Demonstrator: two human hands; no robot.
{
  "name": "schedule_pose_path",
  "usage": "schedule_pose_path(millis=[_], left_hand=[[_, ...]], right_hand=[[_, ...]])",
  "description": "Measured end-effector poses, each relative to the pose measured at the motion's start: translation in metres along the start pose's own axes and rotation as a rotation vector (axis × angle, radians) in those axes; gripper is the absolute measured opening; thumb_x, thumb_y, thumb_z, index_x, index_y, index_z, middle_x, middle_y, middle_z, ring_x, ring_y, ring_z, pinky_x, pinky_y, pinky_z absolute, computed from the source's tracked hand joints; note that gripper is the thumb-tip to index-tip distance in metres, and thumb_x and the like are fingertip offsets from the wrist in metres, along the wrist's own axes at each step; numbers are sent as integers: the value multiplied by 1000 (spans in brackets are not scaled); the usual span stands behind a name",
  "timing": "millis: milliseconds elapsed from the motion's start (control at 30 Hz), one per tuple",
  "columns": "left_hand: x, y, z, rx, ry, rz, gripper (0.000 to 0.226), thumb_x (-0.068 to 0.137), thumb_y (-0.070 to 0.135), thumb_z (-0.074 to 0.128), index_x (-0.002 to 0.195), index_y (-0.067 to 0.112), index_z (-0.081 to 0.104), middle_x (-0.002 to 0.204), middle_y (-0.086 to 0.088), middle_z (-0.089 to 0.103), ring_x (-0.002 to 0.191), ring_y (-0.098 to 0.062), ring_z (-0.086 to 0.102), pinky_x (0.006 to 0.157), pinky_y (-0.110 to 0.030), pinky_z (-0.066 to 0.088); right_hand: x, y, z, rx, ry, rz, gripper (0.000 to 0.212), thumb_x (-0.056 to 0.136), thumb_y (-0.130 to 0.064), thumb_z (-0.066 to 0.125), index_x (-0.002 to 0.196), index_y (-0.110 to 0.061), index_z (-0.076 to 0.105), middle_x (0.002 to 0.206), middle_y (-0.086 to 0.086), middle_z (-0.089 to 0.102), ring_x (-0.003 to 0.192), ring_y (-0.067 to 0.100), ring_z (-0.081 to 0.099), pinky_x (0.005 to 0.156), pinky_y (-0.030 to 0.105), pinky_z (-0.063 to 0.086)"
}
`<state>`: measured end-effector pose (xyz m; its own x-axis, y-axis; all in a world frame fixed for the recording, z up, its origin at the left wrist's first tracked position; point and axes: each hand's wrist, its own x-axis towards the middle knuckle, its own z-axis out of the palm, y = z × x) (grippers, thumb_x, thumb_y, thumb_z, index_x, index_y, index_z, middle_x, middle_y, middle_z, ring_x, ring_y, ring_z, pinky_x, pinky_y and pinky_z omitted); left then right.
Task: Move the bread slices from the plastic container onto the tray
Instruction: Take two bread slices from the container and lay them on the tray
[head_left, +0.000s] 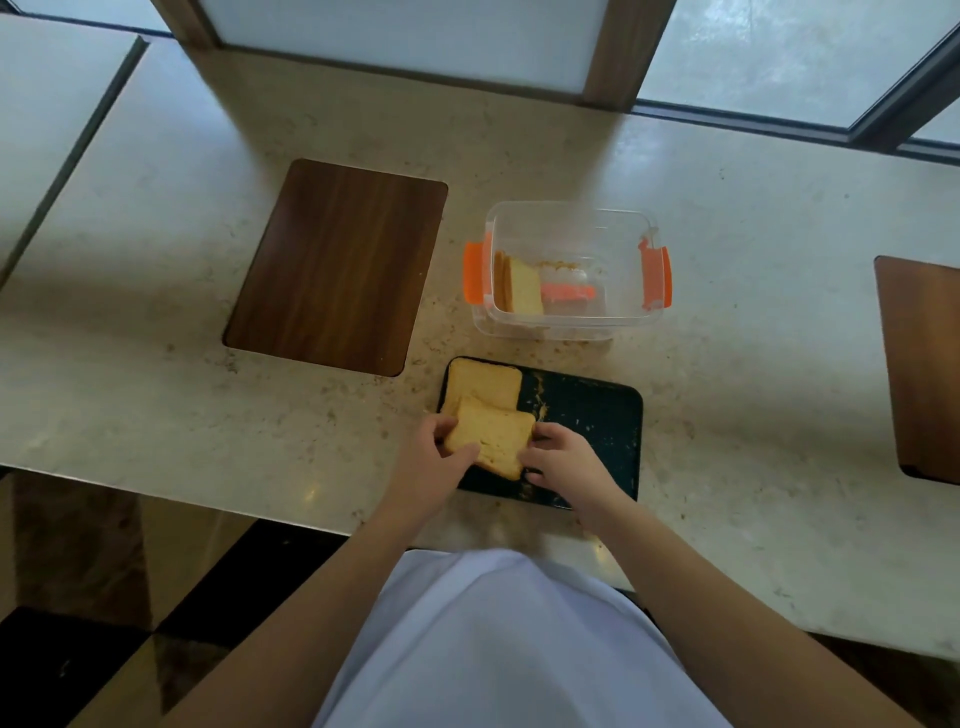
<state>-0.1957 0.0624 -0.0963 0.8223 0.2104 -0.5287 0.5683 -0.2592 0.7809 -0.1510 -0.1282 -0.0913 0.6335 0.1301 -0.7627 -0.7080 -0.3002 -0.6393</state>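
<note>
A dark tray (587, 415) lies on the counter near its front edge, dusted with crumbs. One bread slice (485, 383) lies flat in the tray's far left corner. A second bread slice (491, 438) overlaps it at the near left; my left hand (434, 457) grips its left edge and my right hand (558, 460) grips its right edge. Behind the tray stands a clear plastic container (571, 221) with orange clips. A few upright bread slices (519, 286) lean against its left wall.
A dark wooden board (335, 265) lies left of the container. Another wooden board (919, 364) lies at the right edge of view. The beige stone counter (753, 338) ends close to my body; window frames run along the far side.
</note>
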Motion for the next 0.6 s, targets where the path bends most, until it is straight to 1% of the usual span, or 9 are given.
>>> schedule_pose_path(millis=[67,133,200,267,367,433,500,533,600], left_hand=[[-1,-4,-1,27,-3,-22,49,88,31,71,131,17,52,119,5,57,96,2,54,70,-10,39],[-3,-7,-3,49,-10,-50,46,90,32,69,130,17,52,118,4,57,98,-2,55,71,-12,38],[-4,-12,-7,92,-18,-70,42,90,33,66,126,18,52,112,10,58,94,-1,55,70,-15,39],[-5,-13,-10,145,-47,-88,45,88,36,65,127,18,51,102,19,52,88,3,52,66,-15,37],[-4,-11,-12,226,-68,-78,52,87,40,63,132,18,50,94,23,48,82,5,50,62,-15,34],[-2,-7,-11,289,-72,-54,61,86,41,60,140,17,45,102,18,52,85,3,51,63,-17,35],[-1,-1,-11,337,-96,-55,70,87,42,59,148,15,37,116,4,58,89,-5,55,68,-24,40],[-1,1,-10,352,-115,-62,71,88,41,58,150,15,35,115,1,61,88,-9,58,67,-26,42],[-2,3,-10,381,-163,-75,70,89,40,56,151,16,33,99,2,63,80,-11,61,62,-27,44]], right_hand=[[6,0,3,-145,19,-21,59,90,-17,67,146,-20,48,119,-2,68,101,14,68,86,35,59],[9,-1,7,-279,-6,-28,60,91,-23,66,148,-22,46,117,-3,69,97,15,69,85,38,60],[9,0,10,-377,-59,-13,62,91,-27,67,149,-24,44,117,-2,68,94,14,69,80,35,61],[10,2,10,-432,-73,-15,63,91,-30,67,149,-24,43,115,-3,66,93,11,67,78,31,59],[10,4,8,-445,-60,-12,63,91,-31,68,148,-20,43,112,-5,65,94,10,65,80,29,58],[9,7,8,-454,-85,6,65,91,-33,68,149,-17,42,119,-1,67,100,12,66,88,32,57],[9,8,11,-480,-103,12,68,91,-36,67,151,-16,40,128,2,66,107,15,65,91,31,54],[9,9,12,-488,-105,11,69,91,-36,66,151,-15,40,130,2,66,108,15,64,89,29,53],[9,8,17,-512,-102,2,66,92,-37,65,150,-14,42,120,-2,67,100,12,64,77,22,51]])
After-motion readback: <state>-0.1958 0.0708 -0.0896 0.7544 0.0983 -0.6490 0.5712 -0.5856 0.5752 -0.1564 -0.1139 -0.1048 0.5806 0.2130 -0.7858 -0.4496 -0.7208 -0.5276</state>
